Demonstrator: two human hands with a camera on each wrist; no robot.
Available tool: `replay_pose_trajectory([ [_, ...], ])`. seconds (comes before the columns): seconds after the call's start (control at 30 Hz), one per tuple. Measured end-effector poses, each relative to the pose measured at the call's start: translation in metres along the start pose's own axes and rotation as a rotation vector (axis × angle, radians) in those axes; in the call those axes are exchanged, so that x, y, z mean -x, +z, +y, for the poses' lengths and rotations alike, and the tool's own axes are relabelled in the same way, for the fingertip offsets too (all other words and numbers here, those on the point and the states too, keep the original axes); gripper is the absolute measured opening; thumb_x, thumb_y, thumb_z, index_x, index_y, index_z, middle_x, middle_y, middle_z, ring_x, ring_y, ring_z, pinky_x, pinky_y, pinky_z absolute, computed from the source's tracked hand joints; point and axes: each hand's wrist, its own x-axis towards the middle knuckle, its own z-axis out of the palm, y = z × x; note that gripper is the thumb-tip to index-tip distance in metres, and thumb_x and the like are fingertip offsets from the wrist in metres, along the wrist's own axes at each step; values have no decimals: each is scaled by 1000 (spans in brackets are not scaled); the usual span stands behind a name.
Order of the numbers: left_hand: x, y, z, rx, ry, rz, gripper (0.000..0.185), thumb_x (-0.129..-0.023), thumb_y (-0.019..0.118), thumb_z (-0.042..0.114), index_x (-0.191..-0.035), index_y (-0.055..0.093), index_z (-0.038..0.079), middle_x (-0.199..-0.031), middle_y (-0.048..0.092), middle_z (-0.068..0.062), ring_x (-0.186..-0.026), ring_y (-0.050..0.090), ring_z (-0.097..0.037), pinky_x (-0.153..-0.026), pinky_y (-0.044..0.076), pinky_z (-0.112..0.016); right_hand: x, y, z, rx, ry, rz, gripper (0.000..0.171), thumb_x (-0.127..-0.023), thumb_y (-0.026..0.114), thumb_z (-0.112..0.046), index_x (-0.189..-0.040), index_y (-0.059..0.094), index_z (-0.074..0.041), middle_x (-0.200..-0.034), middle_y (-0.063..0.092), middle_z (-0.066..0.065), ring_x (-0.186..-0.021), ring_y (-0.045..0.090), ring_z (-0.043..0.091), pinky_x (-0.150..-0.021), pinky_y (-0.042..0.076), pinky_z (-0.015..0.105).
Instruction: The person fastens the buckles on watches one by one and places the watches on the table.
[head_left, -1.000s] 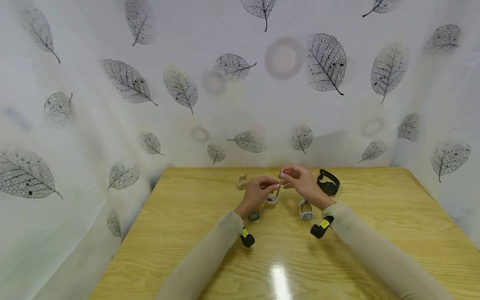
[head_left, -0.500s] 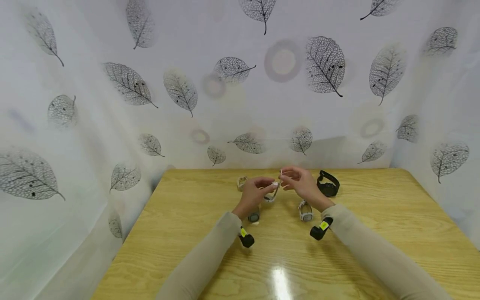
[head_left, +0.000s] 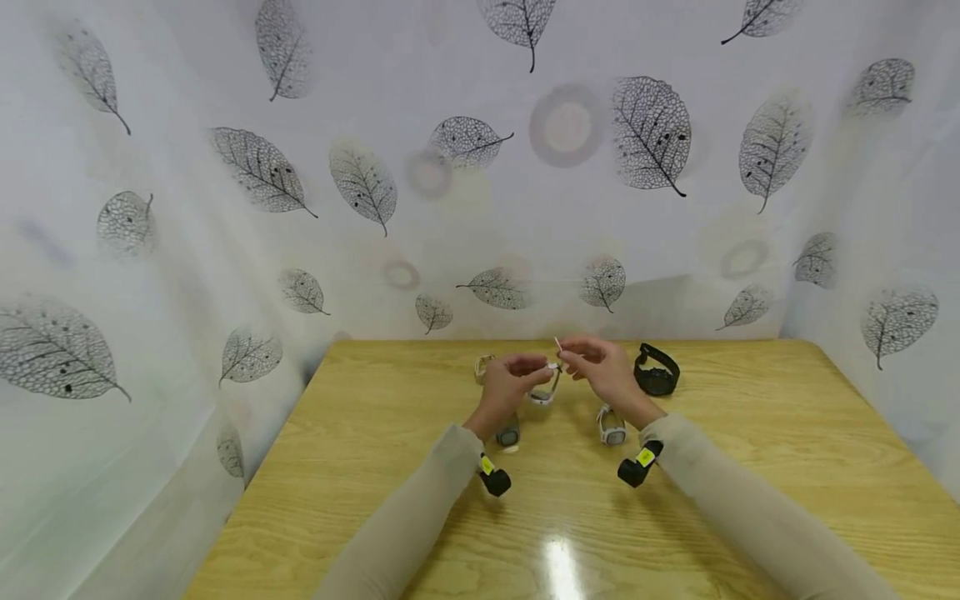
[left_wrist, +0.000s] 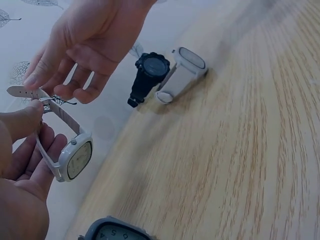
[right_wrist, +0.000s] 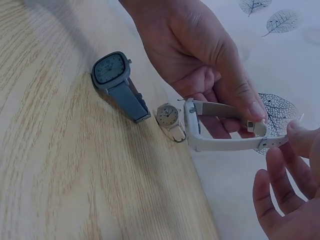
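Note:
Both hands hold a white wristwatch [left_wrist: 80,159] up off the table, its strap bent into a loop with the dial hanging low. My left hand [head_left: 508,390] pinches the strap at the buckle [right_wrist: 251,126], thumb on top and fingers behind. The thumb and fingers of my right hand [head_left: 603,371] pinch the strap's free end [left_wrist: 19,91], whose tip sticks out past them. In the right wrist view, that end runs through the buckle area, though how far it is fastened is hard to tell.
A grey square watch [right_wrist: 110,70] lies below my left wrist, with a small cream watch [right_wrist: 167,116] behind it. To the right stand another white watch [head_left: 612,427] and a black watch [head_left: 657,375]. A leaf-print curtain [head_left: 480,208] hangs behind the wooden table [head_left: 360,500].
The strap's free end has gone from upright to leaning left in my right fingers. My left hand has shifted very slightly left, and the watch dial has moved a little with it.

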Motion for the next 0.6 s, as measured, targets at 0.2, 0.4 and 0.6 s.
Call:
replay_pose_trajectory([
  [0.2, -3, -2, -4, 80, -27, 21, 42, -84, 88, 17, -115, 71, -5, -102, 77, -7, -94, 74, -20, -83, 61, -32, 5, -5, -1, 81, 1, 7, 31, -100, 70, -36, -119, 77, -13, -104, 73, 8, -92, 68, 34, -80, 59, 47],
  [0.4, -2, -5, 0, 52, -16, 8, 30, -84, 88, 19, -107, 73, 4, -101, 77, -6, -92, 73, -19, -76, 61, -29, 5, -14, -3, 191, -36, -36, 26, -101, 69, -34, -116, 78, -15, -104, 74, 4, -87, 67, 22, -73, 58, 43],
  [0.6, 0, -7, 3, 39, 1, 4, 22, -85, 86, 14, -101, 72, 8, -98, 77, -6, -88, 74, -18, -78, 62, -36, 3, -19, -5, 283, -120, -125, 21, -101, 69, -28, -113, 79, -15, -111, 75, 4, -88, 69, 26, -75, 59, 38],
])
